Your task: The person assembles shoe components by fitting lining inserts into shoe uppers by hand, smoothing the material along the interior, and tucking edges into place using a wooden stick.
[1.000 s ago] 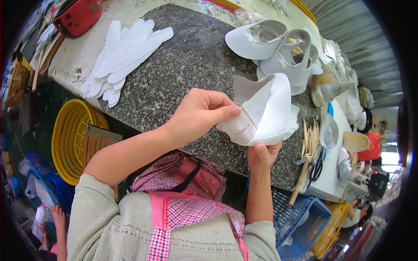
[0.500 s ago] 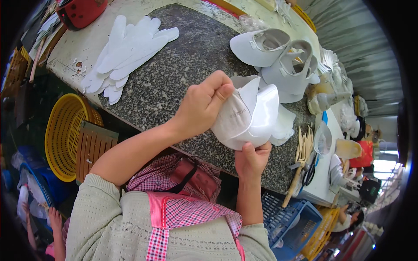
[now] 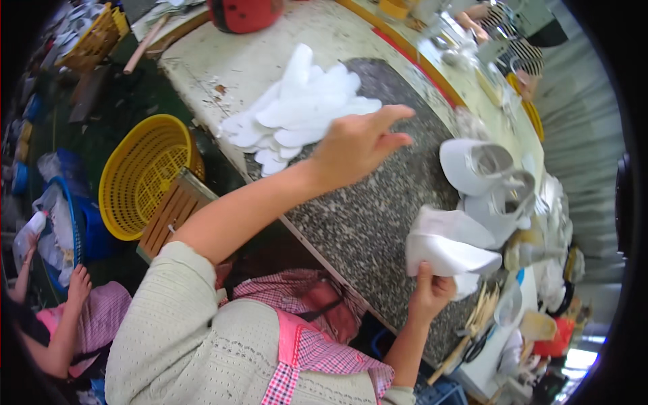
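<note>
My right hand (image 3: 430, 291) grips a white shoe upper (image 3: 449, 236) at its lower edge, near the right side of the dark speckled slab (image 3: 364, 209). My left hand (image 3: 368, 143) hangs over the slab with thumb and fingers apart, holding nothing. Just beyond it lies a pile of white sole-shaped pieces (image 3: 297, 108), fanned out and overlapping. Two more white shoe uppers (image 3: 472, 165) stand close together at the right, behind the one I hold. Part of another white piece shows beneath my right hand.
At the left, a yellow basket (image 3: 111, 182) stands on the floor beside a slatted wooden piece (image 3: 172, 216). Wooden sticks (image 3: 480, 310) and black scissors (image 3: 478, 343) lie at the right. A red pot (image 3: 246, 15) sits at the back. Other people work at lower left and far right.
My left hand has let go of the shoe upper and moved toward the white sole-shaped pieces. My right hand keeps the upper, now nearer the standing ones. The view has shifted left.
</note>
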A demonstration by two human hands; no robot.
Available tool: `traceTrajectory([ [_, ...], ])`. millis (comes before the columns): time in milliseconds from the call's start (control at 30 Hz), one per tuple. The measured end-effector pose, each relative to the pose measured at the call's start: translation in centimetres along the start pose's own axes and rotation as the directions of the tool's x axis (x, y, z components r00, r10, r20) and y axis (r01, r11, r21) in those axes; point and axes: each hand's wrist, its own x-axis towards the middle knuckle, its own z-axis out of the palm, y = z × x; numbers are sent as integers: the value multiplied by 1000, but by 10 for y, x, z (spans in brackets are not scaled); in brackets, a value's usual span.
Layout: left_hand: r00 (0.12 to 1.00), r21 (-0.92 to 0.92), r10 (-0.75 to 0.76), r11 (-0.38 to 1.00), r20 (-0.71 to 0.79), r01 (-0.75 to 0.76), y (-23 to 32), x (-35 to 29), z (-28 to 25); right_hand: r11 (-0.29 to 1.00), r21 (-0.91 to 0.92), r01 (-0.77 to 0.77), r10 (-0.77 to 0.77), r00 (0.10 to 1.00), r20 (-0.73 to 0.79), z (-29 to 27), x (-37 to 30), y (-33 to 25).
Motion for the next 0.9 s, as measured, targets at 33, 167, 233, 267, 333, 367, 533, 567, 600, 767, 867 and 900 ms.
traceTrajectory([
  [33,999,37,9,999,40,-10,-7,-4,-26,999,-6,-47,47,997,55,4,0,11],
  [167,914,363,-11,920,404,-149,-55,-25,-123,991,68,-114,106,988,111,18,-1,18],
  [233,888,371,-3,909,459,-189,-71,-29,-149,980,114,-161,145,980,140,16,3,11],
  [267,858,367,14,900,513,-234,-78,-29,-156,983,88,-161,148,979,140,10,5,8],
  [333,850,369,-18,905,526,-210,-91,-27,-165,976,-143,-163,181,975,126,4,9,-2],
  [367,840,374,-52,909,541,-184,-97,-25,-166,976,-144,-161,179,976,122,6,13,-12],
  [533,856,362,-13,909,516,-205,-102,-9,-158,654,-492,575,-526,813,251,66,24,-55],
  [567,903,346,-117,938,414,-37,-101,-4,-153,709,-368,601,-481,794,371,102,33,-54],
  [600,957,268,-82,963,279,4,-102,2,-136,758,-237,608,-446,748,492,141,46,-49],
  [767,879,14,-246,961,-408,275,-104,102,-100,513,-523,681,-252,702,667,225,75,-1],
  [867,583,-10,-5,1000,-812,-5,-114,179,-174,545,-501,672,-284,711,643,226,65,13],
  [900,627,-46,-30,999,-778,-9,-120,193,-191,593,-479,647,-301,730,613,223,64,17],
])
